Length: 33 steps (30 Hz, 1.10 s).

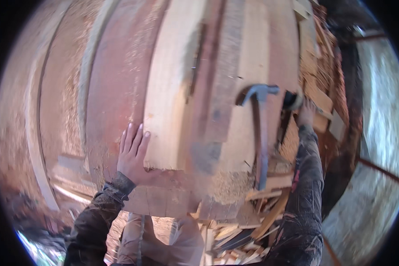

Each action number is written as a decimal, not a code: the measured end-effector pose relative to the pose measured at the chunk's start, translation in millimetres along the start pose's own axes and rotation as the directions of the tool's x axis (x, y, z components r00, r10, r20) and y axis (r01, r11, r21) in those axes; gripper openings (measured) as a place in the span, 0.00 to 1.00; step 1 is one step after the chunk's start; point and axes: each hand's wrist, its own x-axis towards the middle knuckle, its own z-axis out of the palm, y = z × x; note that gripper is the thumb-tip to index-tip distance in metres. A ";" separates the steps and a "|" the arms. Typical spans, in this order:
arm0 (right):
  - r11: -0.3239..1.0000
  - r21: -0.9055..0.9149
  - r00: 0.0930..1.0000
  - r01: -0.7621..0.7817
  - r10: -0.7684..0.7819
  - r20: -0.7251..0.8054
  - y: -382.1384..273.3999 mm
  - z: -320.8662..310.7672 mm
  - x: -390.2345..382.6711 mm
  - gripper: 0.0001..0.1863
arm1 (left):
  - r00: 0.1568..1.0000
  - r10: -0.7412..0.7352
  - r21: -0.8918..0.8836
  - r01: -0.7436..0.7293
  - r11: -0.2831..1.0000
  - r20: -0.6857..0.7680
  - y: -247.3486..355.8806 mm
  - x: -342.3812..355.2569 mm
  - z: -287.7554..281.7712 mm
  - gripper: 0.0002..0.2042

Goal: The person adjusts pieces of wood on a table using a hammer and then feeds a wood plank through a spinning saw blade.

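The pale wooden plank (170,80) lies flat, long and broad, its bare face upward, its near end cut square; well to the plank's right sits a dark round-ended object (291,100), blurred, its kind unclear

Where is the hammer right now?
In the head view, the hammer lies right of centre on the wooden boards, between the left hand and the right hand, nearer the right one.
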 end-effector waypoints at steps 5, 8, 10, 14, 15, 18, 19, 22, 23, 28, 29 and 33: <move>0.909 0.359 0.977 0.211 -0.181 -0.114 40.9 24.6 66.0 0.26 | 0.999 0.035 -0.086 -0.038 0.996 -0.037 0.4 5.8 2.4 0.52; 0.735 0.677 0.974 0.035 -0.177 0.142 30.4 27.8 78.4 0.24 | 1.000 -0.008 -0.093 0.007 0.996 -0.014 -1.6 0.7 -1.9 0.53; 0.784 0.610 0.939 0.114 -0.285 0.192 39.4 20.9 85.3 0.23 | 0.999 -0.013 -0.111 0.010 0.994 -0.030 -0.6 -1.1 -1.1 0.53; 0.761 0.634 0.894 0.141 -0.373 0.248 46.2 27.2 99.7 0.23 | 1.000 -0.010 -0.125 0.008 0.992 -0.013 -0.5 -0.2 -0.6 0.53; 0.773 0.617 0.899 0.146 -0.364 0.244 48.3 33.5 95.2 0.25 | 1.000 -0.022 -0.124 0.021 0.992 -0.004 0.3 -2.4 -0.4 0.53; 0.868 0.437 0.945 0.237 -0.310 0.104 74.3 50.5 98.4 0.28 | 0.999 -0.011 -0.136 0.006 0.991 -0.031 2.2 4.4 3.7 0.54; 0.772 0.590 0.947 0.238 -0.318 0.034 93.9 56.3 105.1 0.31 | 0.999 -0.006 -0.150 0.000 0.989 -0.039 4.5 8.3 7.0 0.54; 0.849 0.289 0.823 0.442 -0.255 -0.508 24.5 69.4 62.3 0.30 | 0.999 -0.027 -0.097 0.030 0.995 0.035 1.6 -0.3 -3.6 0.55; 0.874 0.278 0.809 0.399 -0.193 -0.555 19.8 68.8 55.6 0.35 | 0.999 -0.019 -0.096 0.023 0.995 0.037 1.3 1.2 -2.9 0.55; 0.885 0.282 0.787 0.370 -0.137 -0.602 -12.6 27.3 23.7 0.39 | 1.000 -0.008 -0.103 0.010 0.995 0.018 0.7 0.0 -0.4 0.56; 0.870 0.350 0.807 0.346 -0.086 -0.584 -14.6 25.8 21.6 0.37 | 1.000 -0.007 -0.107 0.009 0.994 0.013 0.9 0.1 0.5 0.56; 0.855 0.281 0.758 0.435 -0.180 -0.626 3.7 26.5 37.4 0.30 | 1.000 -0.005 -0.116 0.007 0.993 0.015 1.4 1.8 0.5 0.55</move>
